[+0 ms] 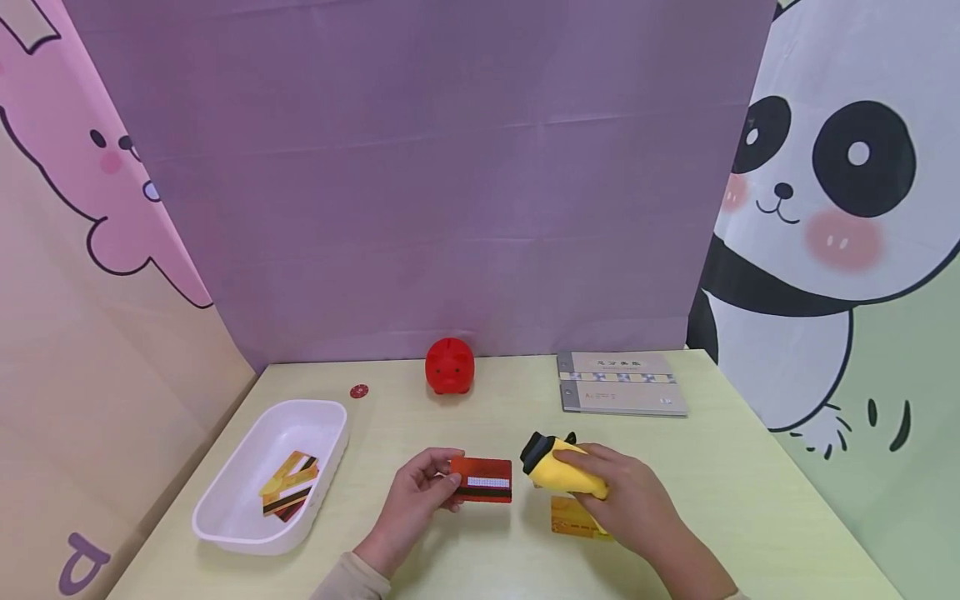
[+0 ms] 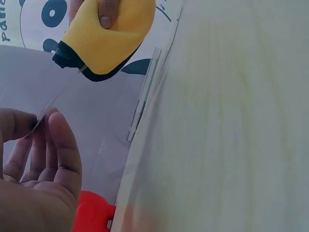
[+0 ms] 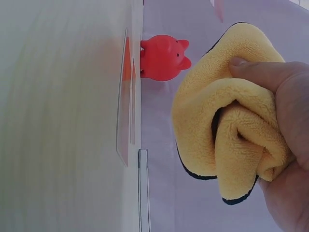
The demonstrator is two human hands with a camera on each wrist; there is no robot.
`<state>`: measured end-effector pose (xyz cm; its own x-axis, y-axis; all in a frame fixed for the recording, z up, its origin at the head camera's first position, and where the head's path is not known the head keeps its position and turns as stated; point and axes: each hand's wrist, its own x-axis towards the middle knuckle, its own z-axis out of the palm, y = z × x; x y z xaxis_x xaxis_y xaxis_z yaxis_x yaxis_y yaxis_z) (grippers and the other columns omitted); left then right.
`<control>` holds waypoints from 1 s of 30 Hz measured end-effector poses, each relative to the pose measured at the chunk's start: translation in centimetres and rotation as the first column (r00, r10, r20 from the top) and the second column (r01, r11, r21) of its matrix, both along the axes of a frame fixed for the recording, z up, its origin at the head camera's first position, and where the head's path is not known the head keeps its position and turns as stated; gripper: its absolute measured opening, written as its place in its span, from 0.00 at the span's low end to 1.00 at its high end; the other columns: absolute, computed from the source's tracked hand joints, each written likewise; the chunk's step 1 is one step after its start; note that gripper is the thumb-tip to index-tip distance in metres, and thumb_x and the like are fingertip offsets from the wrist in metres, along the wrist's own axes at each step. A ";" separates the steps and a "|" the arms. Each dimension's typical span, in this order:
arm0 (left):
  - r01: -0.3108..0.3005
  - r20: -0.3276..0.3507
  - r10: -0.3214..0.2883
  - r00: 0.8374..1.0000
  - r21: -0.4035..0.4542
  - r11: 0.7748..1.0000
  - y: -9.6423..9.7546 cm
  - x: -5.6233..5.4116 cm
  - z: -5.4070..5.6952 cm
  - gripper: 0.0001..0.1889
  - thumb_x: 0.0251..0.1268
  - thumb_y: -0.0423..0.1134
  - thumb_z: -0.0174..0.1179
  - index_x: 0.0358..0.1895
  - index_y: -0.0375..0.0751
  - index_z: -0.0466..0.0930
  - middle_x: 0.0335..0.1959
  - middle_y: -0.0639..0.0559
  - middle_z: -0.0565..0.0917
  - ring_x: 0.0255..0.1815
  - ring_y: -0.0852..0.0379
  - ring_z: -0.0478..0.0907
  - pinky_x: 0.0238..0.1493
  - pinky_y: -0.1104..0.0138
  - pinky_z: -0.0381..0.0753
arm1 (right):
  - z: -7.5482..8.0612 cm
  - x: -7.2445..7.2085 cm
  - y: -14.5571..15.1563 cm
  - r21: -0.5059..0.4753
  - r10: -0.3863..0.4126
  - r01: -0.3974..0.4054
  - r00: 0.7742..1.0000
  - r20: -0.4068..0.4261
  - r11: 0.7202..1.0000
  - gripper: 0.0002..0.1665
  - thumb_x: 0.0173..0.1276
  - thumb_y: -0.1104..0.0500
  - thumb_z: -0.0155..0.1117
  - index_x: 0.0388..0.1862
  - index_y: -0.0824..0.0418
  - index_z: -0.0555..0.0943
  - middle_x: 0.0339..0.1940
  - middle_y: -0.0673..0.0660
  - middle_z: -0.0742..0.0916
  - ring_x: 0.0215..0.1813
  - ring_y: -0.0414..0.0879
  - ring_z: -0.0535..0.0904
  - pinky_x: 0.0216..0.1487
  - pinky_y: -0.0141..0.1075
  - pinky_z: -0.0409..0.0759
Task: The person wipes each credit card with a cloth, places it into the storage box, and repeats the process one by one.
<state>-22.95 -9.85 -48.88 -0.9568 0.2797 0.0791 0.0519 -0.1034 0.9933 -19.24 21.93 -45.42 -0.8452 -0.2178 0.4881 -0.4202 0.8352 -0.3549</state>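
Observation:
In the head view my left hand [image 1: 420, 492] pinches a red bank card [image 1: 487, 468] by its left edge, thumb on the near face. The card's back faces up, with a dark stripe and a white signature strip. My right hand [image 1: 630, 500] grips a bunched yellow cloth [image 1: 566, 471] with dark edging, just right of the red card. The folds of the cloth [image 3: 203, 106] show well in the right wrist view, the thumb pressing on them. A gold card [image 1: 573, 517] appears below the right hand, partly hidden by it.
At the left stands a white plastic basin [image 1: 217, 508] with several cards [image 1: 288, 483] in it. A small red round piece [image 1: 359, 390] and a red piggy bank [image 1: 450, 367] are farther back. Grey notebooks [image 1: 622, 396] lie at the back right of the table [image 1: 420, 425].

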 end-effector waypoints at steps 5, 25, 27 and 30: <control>0.012 0.011 -0.012 1.000 -0.001 1.000 0.0 0.1 0.1 0.20 0.70 0.32 0.69 0.63 0.40 0.80 0.46 0.40 0.84 0.40 0.50 0.86 0.41 0.63 0.91 | -0.1 -0.1 0.2 -0.005 0.004 -0.004 0.999 -0.038 1.000 0.35 0.51 0.64 0.86 0.58 0.40 0.88 0.53 0.49 0.89 0.48 0.50 0.88 0.48 0.48 0.89; 0.050 0.043 -0.052 0.998 0.041 0.998 0.3 0.3 0.2 0.20 0.71 0.26 0.65 0.63 0.36 0.78 0.50 0.40 0.82 0.49 0.48 0.84 0.46 0.58 0.91 | 0.0 -0.3 0.7 -0.092 -0.005 -0.002 0.997 -0.078 0.996 0.37 0.51 0.65 0.86 0.60 0.40 0.88 0.53 0.49 0.90 0.46 0.48 0.87 0.43 0.45 0.88; 0.051 0.048 -0.053 0.997 0.043 0.998 0.3 0.3 0.1 0.20 0.70 0.26 0.65 0.63 0.35 0.78 0.50 0.40 0.81 0.48 0.48 0.84 0.46 0.58 0.91 | 0.1 -0.3 0.6 -0.104 0.001 -0.010 0.996 -0.095 0.995 0.38 0.51 0.66 0.86 0.60 0.41 0.88 0.53 0.49 0.90 0.45 0.47 0.87 0.42 0.44 0.88; 0.055 0.052 -0.058 0.997 0.048 0.997 0.3 0.2 0.1 0.20 0.70 0.26 0.65 0.63 0.34 0.78 0.50 0.40 0.81 0.47 0.49 0.84 0.45 0.58 0.91 | 0.2 -0.3 0.3 -0.118 0.022 -0.037 0.992 -0.125 0.992 0.38 0.50 0.67 0.86 0.59 0.42 0.88 0.52 0.48 0.90 0.44 0.44 0.86 0.41 0.41 0.88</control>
